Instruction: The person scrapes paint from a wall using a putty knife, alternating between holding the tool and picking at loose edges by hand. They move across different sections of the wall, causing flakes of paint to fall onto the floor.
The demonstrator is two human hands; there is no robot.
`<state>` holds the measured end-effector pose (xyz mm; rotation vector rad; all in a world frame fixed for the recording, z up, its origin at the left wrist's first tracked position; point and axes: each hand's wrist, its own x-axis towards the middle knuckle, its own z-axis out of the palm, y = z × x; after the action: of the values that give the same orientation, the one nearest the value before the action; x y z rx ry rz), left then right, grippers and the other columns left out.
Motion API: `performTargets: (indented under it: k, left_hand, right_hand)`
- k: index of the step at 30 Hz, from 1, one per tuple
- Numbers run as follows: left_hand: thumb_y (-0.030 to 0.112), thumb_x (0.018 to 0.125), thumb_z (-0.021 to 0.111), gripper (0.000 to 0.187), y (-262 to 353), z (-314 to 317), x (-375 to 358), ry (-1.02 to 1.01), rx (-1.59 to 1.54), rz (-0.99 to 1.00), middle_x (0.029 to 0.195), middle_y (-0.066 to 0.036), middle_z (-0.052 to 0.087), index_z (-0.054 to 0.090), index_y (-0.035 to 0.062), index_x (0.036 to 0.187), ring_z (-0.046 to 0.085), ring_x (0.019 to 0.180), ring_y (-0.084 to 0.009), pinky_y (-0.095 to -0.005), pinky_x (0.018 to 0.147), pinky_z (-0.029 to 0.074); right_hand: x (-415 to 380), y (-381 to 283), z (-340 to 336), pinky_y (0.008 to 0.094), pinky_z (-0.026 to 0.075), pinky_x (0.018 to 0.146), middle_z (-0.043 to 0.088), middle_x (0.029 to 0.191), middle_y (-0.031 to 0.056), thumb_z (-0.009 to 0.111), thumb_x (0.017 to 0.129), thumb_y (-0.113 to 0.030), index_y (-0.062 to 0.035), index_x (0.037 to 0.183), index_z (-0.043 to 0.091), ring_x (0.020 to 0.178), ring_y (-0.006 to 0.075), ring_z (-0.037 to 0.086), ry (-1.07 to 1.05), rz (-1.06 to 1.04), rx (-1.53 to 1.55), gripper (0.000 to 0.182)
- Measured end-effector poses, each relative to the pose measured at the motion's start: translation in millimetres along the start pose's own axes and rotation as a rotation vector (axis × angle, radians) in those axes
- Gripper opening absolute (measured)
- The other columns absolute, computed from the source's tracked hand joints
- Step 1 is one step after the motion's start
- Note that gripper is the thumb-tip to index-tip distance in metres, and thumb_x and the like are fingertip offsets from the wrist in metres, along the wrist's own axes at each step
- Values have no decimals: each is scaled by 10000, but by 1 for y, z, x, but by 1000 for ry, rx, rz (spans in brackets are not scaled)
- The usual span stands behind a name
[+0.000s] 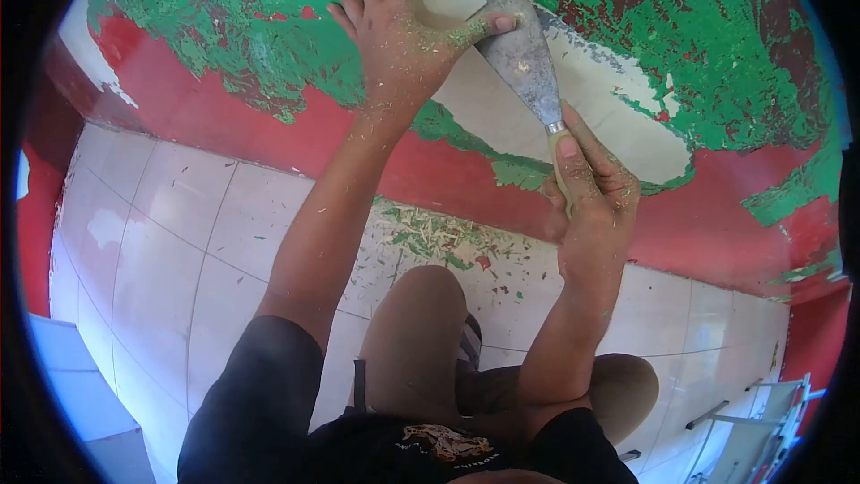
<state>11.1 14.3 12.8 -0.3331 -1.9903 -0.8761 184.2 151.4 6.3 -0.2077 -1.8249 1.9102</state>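
My right hand (pixel 598 184) is wrapped round the pale handle of a paint scraper (pixel 523 61), its thumb lying along the handle. The wide grey metal blade points up and left, with its edge at the wall (pixel 475 170). With fingers spread, my left hand (pixel 400 45) rests against the wall, and its thumb lies on the blade. Flecks of green paint cling to both hands. Around the blade, a bare cream patch (pixel 582 90) shows between ragged areas of green paint (pixel 708 54) and red paint.
Paint shavings (pixel 439 237) lie heaped on the pale tiled floor (pixel 170 233) at the wall's foot. My bent knees are below. A metal-framed object (pixel 752 430) stands at lower right, and a pale box-like object (pixel 85 385) at lower left.
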Motion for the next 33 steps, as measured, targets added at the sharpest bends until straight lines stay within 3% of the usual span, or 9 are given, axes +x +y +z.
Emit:
performTargets:
  k: [3,6,15,17,21,23,26,30,33]
  left_hand:
    - [762,628,844,1209,-1,0,0,-6,-51,-26,1703,-275,3,366,257,1617,-30,1541,-549,-748,1163,120]
    - [750,646,843,1182,0,1,0,3,-20,-40,1709,-262,-4,370,264,1615,-36,1545,-538,-733,1174,123]
    - [751,676,822,1145,-1,-3,-4,6,-194,-9,1712,-251,1,377,262,1612,-20,1549,-528,-719,1184,144]
    - [584,801,827,963,-2,3,-7,88,-188,137,1691,-301,72,427,192,1584,-31,1581,-437,-584,1254,-9]
    - [585,773,842,987,-11,7,1,112,-153,225,1673,-320,140,440,181,1578,22,1586,-416,-558,1259,-18]
    - [569,776,837,904,-21,15,0,162,-110,139,1677,-289,191,524,173,1525,130,1568,-436,-617,1236,74]
    - [612,768,824,905,-36,5,9,80,-124,210,1679,-292,175,535,200,1521,132,1545,-502,-653,1218,105]
    - [654,717,834,968,-25,3,1,130,-84,213,1663,-310,205,535,208,1522,169,1537,-502,-630,1224,131]
    - [691,682,835,1022,-11,0,-7,121,-83,147,1656,-330,196,531,197,1523,184,1541,-481,-597,1235,133]
  right_hand:
    - [5,-9,0,200,223,425,474,657,-49,675,1019,-257,-58,1371,664,536,23,362,-18,-39,-74,405]
    - [7,-23,-3,204,227,425,476,655,-48,668,1021,-276,-56,1370,665,528,28,361,-54,98,-70,413]
    - [11,-17,-13,197,253,417,439,649,-62,665,1024,-263,-65,1366,669,524,21,351,-150,-34,-96,395]
    - [8,-20,-18,204,253,405,457,670,-64,668,1022,-256,-60,1368,666,541,22,362,-161,30,42,397]
    - [14,-17,-10,212,282,444,463,698,-63,663,1025,-253,-61,1364,671,571,31,359,-155,29,-24,389]
    - [29,-4,8,219,298,502,447,702,-66,661,1028,-257,-69,1365,674,589,41,344,-119,-203,-223,386]
    - [33,-17,8,274,383,588,515,726,-22,650,1021,-174,12,1355,640,649,67,396,-229,-117,-177,383]
    - [3,-19,4,265,377,581,502,717,-31,646,1026,-183,-5,1357,651,646,64,401,-190,-152,-242,376]
    - [-1,-3,-8,255,368,569,490,712,-42,644,1031,-194,-33,1356,668,637,60,408,-120,-21,-137,363]
